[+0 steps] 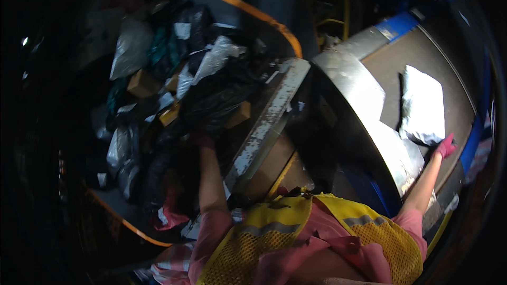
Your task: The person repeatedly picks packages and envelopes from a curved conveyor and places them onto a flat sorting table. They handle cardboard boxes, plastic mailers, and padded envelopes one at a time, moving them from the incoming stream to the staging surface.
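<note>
My right hand [446, 147], in a pink glove, is at the lower right corner of a white plastic mailer bag [424, 105]. The mailer lies flat on a brown conveyor belt [384, 63]. That hand's fingers look spread, and none is seen wrapped around the mailer. On the other side, my left hand [204, 139] reaches into a heap of parcels, at the lower edge of a large black plastic bag [222, 91]. Deep shadow covers its gloved fingers, so its grip on the bag cannot be made out.
Cardboard boxes [143, 84], a clear-wrapped parcel [218, 57] and dark bags fill the left heap, beneath a curved orange rim [241, 6]. A worn white metal beam [269, 114] borders it. A shiny metal guard [352, 75] edges the belt, with blue side rails [471, 142].
</note>
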### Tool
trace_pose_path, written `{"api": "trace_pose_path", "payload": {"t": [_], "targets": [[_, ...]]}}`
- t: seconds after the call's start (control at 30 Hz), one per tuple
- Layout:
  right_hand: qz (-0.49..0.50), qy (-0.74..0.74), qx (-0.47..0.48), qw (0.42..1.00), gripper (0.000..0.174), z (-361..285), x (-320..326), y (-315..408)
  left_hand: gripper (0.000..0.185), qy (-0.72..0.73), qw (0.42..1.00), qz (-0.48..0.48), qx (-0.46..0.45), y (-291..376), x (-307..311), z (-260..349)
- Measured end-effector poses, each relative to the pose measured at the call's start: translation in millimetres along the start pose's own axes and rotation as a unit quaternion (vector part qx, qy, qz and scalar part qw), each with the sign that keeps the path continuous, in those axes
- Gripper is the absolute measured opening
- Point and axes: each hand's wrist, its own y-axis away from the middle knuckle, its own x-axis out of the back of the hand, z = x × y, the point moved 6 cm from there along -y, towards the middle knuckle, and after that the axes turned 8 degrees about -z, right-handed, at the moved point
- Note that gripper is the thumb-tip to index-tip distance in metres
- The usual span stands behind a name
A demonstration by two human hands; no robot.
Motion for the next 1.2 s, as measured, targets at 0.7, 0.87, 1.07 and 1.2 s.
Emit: {"api": "trace_pose_path", "payload": {"t": [0.7,0.87,1.07,1.2], "targets": [[-0.656,-0.295,-0.195,0.667,0.034,-88,-171,454,0.066,0.096,0.794,-0.141,-0.583,238,-51,157],[-0.398,-0.147,0.466,0.777,0.046,-96,-132,289,0.097,-0.072,0.944,-0.116,-0.299,100,-87,131],[-0.233,0.113,0.436,0.862,0.069,-10,-102,121,0.108,-0.152,0.896,-0.321,-0.267,12,-125,113],[-0.323,-0.596,-0.250,0.692,0.062,37,-121,119,0.099,-0.100,0.902,-0.298,-0.297,24,-110,121]]}}
